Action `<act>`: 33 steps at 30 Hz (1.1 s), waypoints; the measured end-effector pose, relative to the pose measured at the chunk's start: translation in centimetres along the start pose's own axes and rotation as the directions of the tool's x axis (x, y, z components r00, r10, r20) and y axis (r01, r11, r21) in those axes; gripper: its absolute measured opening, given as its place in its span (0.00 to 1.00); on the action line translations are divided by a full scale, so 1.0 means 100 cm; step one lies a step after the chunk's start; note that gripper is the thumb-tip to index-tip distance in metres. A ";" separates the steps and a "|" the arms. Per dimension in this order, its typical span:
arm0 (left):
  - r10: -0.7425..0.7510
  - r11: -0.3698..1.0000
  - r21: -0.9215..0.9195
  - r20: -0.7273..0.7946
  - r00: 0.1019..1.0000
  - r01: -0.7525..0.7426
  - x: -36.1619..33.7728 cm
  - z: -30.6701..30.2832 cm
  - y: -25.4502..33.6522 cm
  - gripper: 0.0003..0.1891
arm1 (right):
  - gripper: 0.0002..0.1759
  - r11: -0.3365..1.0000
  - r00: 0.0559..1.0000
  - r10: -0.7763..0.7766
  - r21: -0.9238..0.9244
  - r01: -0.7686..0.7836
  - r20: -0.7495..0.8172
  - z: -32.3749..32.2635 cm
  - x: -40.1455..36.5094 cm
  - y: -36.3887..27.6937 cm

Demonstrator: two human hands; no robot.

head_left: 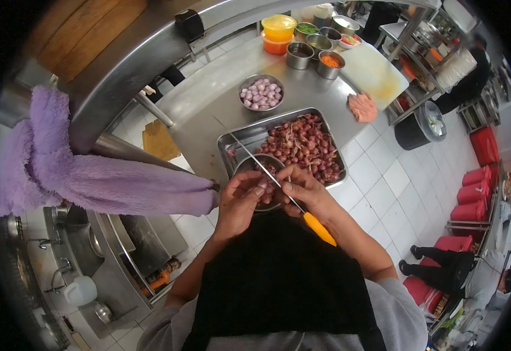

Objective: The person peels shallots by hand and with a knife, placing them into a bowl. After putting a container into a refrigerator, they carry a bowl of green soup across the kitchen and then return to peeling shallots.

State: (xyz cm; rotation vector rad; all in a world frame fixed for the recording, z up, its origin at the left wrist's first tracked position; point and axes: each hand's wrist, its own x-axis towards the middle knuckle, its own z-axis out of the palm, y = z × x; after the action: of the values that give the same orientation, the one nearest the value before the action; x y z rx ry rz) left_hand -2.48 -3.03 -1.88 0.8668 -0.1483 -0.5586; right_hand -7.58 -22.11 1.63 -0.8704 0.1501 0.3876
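Over a metal bowl (245,166) at the tray's near left corner, my left hand (238,202) is closed on a small shallot (265,192). My right hand (309,193) is closed around a knife with a yellow handle (319,229); its long thin blade points up and left across the bowl. Reddish peelings (269,168) lie in the bowl. The steel tray (227,142) holds a heap of unpeeled red shallots (300,146). Behind the tray, another bowl (242,99) is filled with peeled pale purple shallots (261,93).
Metal containers (299,54), yellow and orange tubs (278,29) and a cutting board (373,73) stand at the table's far end. A pink cloth (362,107) lies on its right edge. A purple fluffy cloth (133,182) hangs left. Other people stand at right.
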 end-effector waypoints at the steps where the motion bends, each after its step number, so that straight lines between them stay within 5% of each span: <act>1: 0.004 1.000 0.003 -0.003 1.000 -0.004 -0.001 -0.002 0.002 0.13 | 0.16 1.000 1.000 0.001 0.000 -0.001 0.005 -0.003 0.001 0.002; 8: 0.035 0.998 -0.049 -0.088 0.995 -0.040 -0.007 -0.022 0.004 0.13 | 0.14 0.994 0.998 -0.038 -0.104 0.032 -0.059 -0.032 0.009 0.024; 14: 0.037 0.998 -0.046 -0.100 0.994 -0.042 -0.004 -0.030 0.006 0.12 | 0.19 0.980 0.995 0.087 -0.177 -0.095 -0.052 -0.019 -0.001 0.014; 16: 0.053 0.998 -0.039 -0.101 0.993 -0.058 -0.003 -0.030 0.005 0.12 | 0.29 0.952 1.000 0.023 -0.305 -0.017 0.016 -0.011 -0.004 0.009; 26: 0.059 0.996 -0.066 -0.026 0.998 -0.061 -0.008 -0.012 0.004 0.15 | 0.32 0.808 0.948 -0.254 -0.497 0.318 0.194 0.017 -0.008 0.001; 33: 0.093 0.995 -0.040 -0.058 0.994 -0.095 -0.011 -0.016 -0.001 0.16 | 0.29 0.772 0.959 -0.206 -0.570 0.281 0.194 0.015 -0.013 -0.003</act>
State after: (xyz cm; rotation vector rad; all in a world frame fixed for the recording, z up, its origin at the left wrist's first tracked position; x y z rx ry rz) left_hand -2.91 -1.38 -2.93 0.8290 -0.1252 -0.4477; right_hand -8.66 -21.49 3.20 -1.4696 -0.2157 0.2377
